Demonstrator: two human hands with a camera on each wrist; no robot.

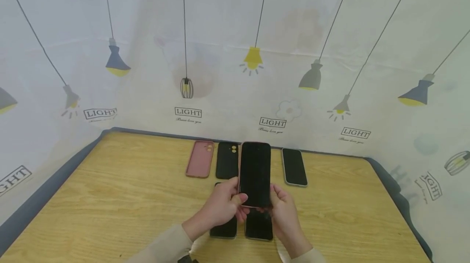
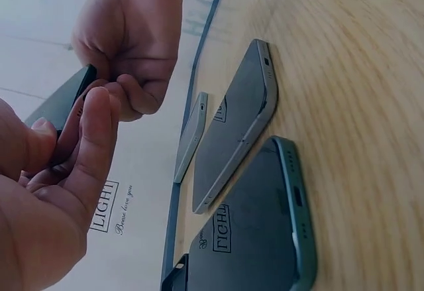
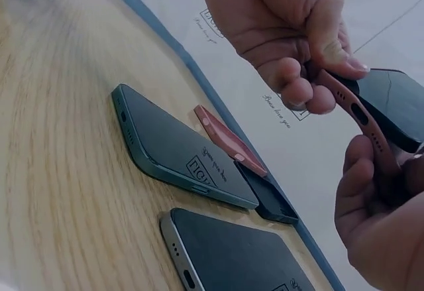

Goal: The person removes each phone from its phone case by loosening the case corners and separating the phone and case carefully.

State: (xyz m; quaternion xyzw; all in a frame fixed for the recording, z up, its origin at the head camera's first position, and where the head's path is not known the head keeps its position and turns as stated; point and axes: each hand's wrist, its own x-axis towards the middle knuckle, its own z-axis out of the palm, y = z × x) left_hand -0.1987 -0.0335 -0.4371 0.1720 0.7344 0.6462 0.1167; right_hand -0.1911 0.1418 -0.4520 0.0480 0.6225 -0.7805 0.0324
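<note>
Over 2 phones (image 1: 259, 227), the left hand (image 1: 225, 204) pinches a dark phone (image 1: 256, 173) against a pink case (image 3: 349, 103); the right hand (image 1: 286, 210) grips its edge. Uneven thumb pressure could spring the phone loose, though from here its seating is unclear.

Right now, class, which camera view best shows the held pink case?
The right wrist view: the pink case shows its bottom edge, port opening and small holes. The head view shows only thin pink rim along the held phone; the left wrist view, a strip partly behind fingers.
</note>
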